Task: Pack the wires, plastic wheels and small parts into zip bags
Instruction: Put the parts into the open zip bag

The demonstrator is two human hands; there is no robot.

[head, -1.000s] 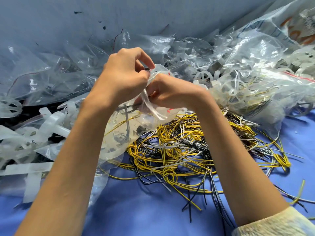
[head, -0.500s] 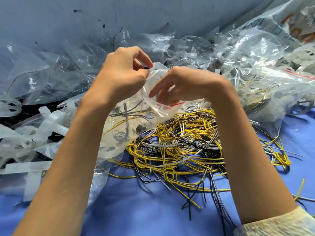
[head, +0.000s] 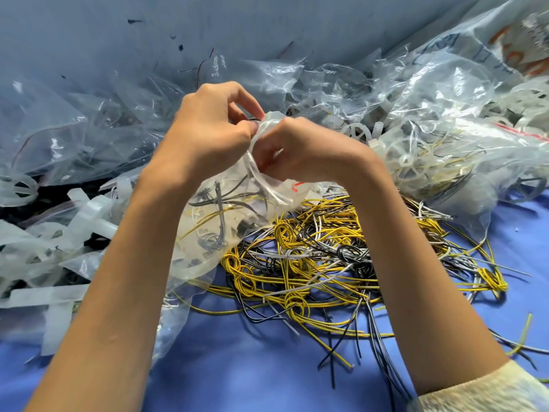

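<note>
The clear zip bag [head: 208, 224] is held up over the blue table top [head: 267, 376], just above the tangle of yellow, black and white wires [head: 312, 263]. Its mouth is pinched at the top by the left hand [head: 208, 129], fingers curled tight on the film. It is gripped from the other side by the right hand [head: 306, 150], close to the red zip strip [head: 298, 185]. Whether the strip is being pressed shut or pulled apart cannot be made out behind the knuckles. A few wires and small dark parts are seen inside.

Trouble is easily pictured. A wire end could be caught in the zip track, and the seal left gaping. The thin film could be pierced by stiff wire tips under a hard squeeze. The contents could be spilled onto the pile if one pinch is lost.
</note>
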